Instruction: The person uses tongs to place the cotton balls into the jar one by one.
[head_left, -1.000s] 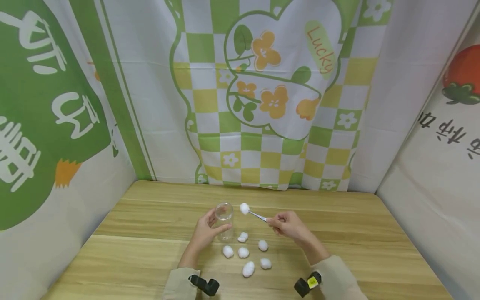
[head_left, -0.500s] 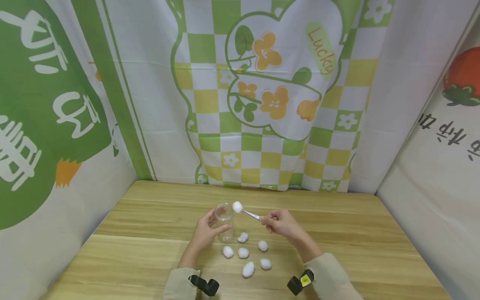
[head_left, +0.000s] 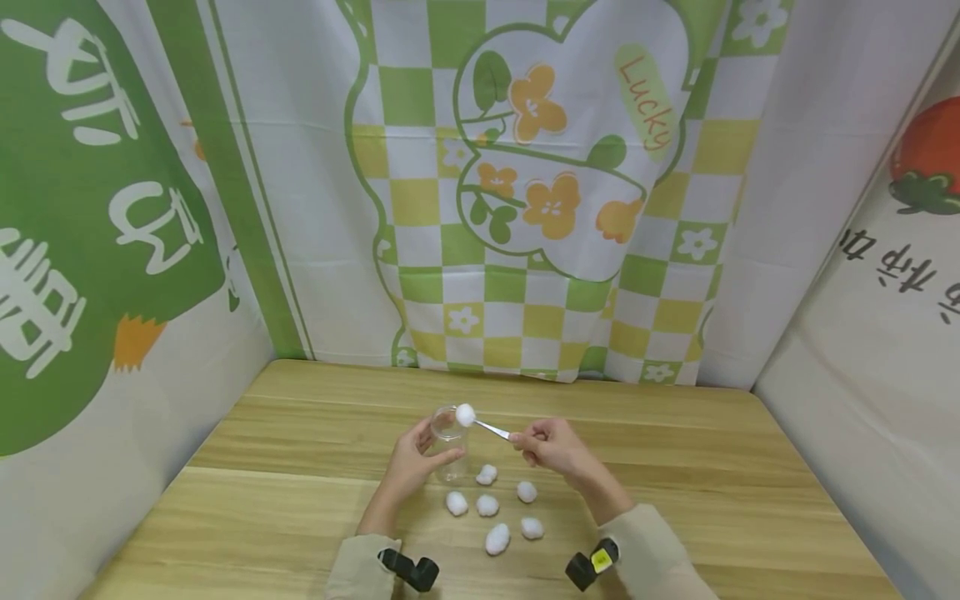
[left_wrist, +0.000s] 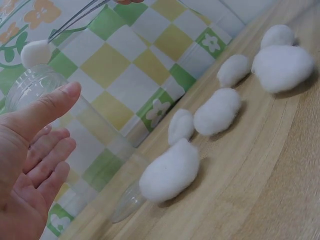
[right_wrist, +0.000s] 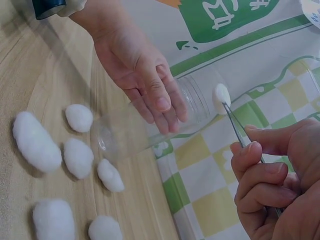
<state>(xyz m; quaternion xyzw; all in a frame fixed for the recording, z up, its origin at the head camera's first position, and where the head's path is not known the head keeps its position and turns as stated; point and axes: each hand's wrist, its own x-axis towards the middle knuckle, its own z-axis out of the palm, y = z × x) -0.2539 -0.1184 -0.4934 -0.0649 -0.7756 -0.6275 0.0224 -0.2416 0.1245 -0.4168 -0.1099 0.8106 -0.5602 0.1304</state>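
My left hand [head_left: 408,462] grips a clear jar [head_left: 453,472] that stands upright on the table, thumb in front and fingers around its far side. The jar's mouth is uncovered. Between the thumb and fingers of my right hand [head_left: 558,447] is a pair of metal tweezers [right_wrist: 236,124]. Their tips pinch a white cotton ball [left_wrist: 36,53] right at the jar's rim, overlapping the mouth's right side in the head view. Several more cotton balls [head_left: 487,505] lie on the wood between my forearms, the closest one [left_wrist: 170,172] beside the jar's base.
The wood-grain table [head_left: 300,533] ends at a checkered curtain [head_left: 540,321] behind the jar. Printed cloth also hangs on the left and right sides. Each wrist wears a black camera mount [head_left: 407,570].
My right hand has moved left, carrying the cotton ball in the tweezers from right of the jar to its rim. The left hand and jar stay in place.
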